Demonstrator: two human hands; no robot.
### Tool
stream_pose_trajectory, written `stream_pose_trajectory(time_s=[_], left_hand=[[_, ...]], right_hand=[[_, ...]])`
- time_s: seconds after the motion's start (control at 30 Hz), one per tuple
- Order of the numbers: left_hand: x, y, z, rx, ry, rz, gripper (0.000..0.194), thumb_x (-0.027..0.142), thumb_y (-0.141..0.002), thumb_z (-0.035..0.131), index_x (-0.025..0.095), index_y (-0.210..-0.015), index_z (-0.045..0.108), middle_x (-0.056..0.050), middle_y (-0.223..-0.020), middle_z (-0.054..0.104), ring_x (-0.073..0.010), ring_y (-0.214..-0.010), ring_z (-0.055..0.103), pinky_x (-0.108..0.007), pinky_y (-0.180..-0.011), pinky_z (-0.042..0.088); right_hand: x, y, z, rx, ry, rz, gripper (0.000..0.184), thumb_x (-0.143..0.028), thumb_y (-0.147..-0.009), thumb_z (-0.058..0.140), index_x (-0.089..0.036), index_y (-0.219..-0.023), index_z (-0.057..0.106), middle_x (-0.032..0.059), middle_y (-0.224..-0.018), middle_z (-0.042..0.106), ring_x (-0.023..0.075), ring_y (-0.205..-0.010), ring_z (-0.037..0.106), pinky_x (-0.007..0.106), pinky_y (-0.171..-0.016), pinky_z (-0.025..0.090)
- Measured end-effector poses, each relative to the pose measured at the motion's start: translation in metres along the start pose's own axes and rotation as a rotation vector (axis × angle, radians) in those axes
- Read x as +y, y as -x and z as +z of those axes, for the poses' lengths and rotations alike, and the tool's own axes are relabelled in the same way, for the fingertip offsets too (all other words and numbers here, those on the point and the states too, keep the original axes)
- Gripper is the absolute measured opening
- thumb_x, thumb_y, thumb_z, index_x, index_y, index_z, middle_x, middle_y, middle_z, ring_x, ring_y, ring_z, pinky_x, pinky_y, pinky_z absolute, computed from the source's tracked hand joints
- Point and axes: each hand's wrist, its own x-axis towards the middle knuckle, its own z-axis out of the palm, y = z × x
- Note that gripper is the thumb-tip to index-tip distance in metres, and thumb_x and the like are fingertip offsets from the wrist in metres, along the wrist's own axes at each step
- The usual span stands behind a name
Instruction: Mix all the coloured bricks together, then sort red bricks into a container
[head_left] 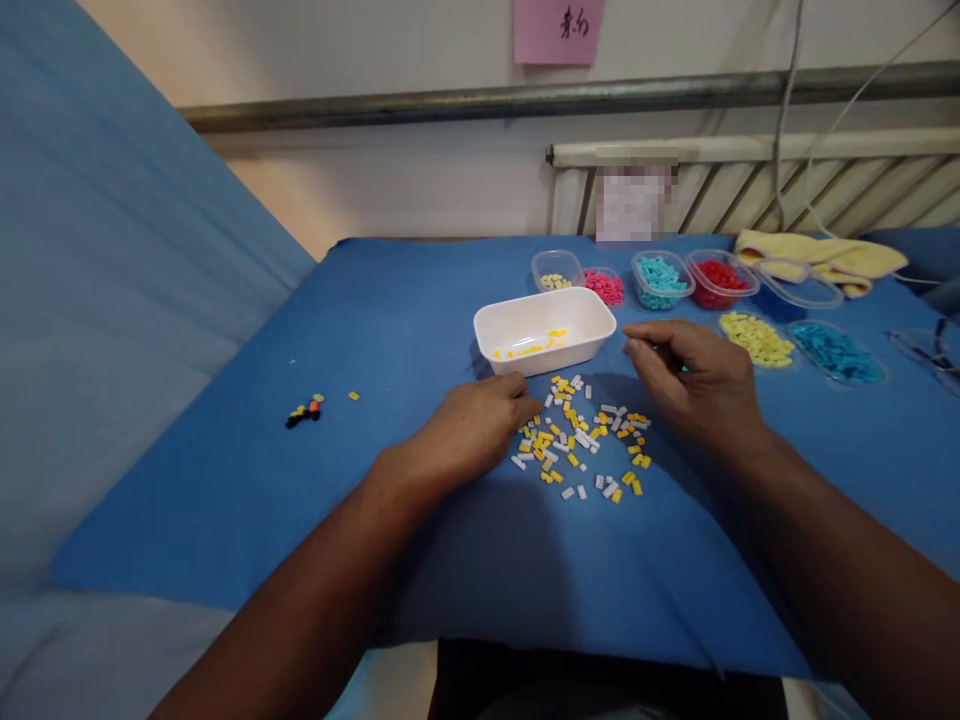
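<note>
A loose pile of small yellow and white toy bricks [581, 438] lies on the blue table. At its upper left edge is my left hand [487, 420], fingers curled together and fingertips down among the bricks; whatever they pinch is hidden. To the right, my right hand [694, 375] hovers past the pile, near the corner of a white tray [495, 325]. Its thumb and forefinger are pressed together, and I cannot make out what is between them. Several yellow bricks [555, 338] lie inside the tray, just behind the pile.
Behind the tray and to its right stand clear tubs of pink [604, 288], light blue [660, 280], red [720, 282] and teal bricks [836, 350]. A yellow cloth [832, 255] lies at the back right, glasses [934, 350] at the right edge. Black, orange and yellow pieces [304, 411] sit left.
</note>
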Motion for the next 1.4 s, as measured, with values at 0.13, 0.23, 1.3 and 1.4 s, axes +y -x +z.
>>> stream_pose_trajectory(time_s=[0.13,0.23,1.3,1.4], left_hand=[[0.001,-0.003,-0.004,-0.079,-0.057,-0.088,0.029,0.021,-0.11,0.049,0.015,-0.109,0.077,-0.013,-0.111,0.071,-0.0249,-0.096,0.068,-0.036,-0.081,0.054],[0.005,-0.004,-0.007,-0.051,-0.04,-0.087,0.029,0.022,-0.112,0.046,0.014,-0.113,0.073,-0.014,-0.115,0.072,-0.026,-0.1,0.069,-0.039,-0.087,0.056],[0.027,0.01,-0.019,-0.223,0.087,0.218,0.029,0.003,-0.105,0.05,0.019,-0.084,0.062,-0.005,-0.093,0.065,-0.0181,-0.08,0.061,-0.03,-0.071,0.047],[0.028,0.014,-0.017,-0.183,0.008,0.159,0.025,0.011,-0.108,0.054,0.019,-0.087,0.064,-0.005,-0.092,0.065,-0.0192,-0.077,0.06,-0.033,-0.07,0.046]], right_hand=[[0.012,0.005,0.01,0.038,-0.041,0.084,0.019,-0.033,-0.101,0.07,-0.026,-0.112,0.084,0.0029,-0.083,0.079,0.0201,-0.066,0.068,0.036,-0.069,0.057],[0.021,0.009,0.019,0.047,-0.078,0.164,0.02,-0.035,-0.1,0.07,-0.024,-0.11,0.084,0.0016,-0.077,0.077,0.0186,-0.062,0.065,0.033,-0.065,0.055],[0.027,0.012,0.031,-0.052,-0.167,0.176,0.023,-0.035,-0.1,0.068,-0.022,-0.109,0.084,0.0009,-0.076,0.075,0.0173,-0.063,0.063,0.032,-0.065,0.053],[0.028,0.012,0.031,-0.058,-0.163,0.178,0.023,-0.036,-0.1,0.067,-0.022,-0.109,0.084,0.0014,-0.079,0.077,0.0176,-0.065,0.064,0.032,-0.065,0.052]])
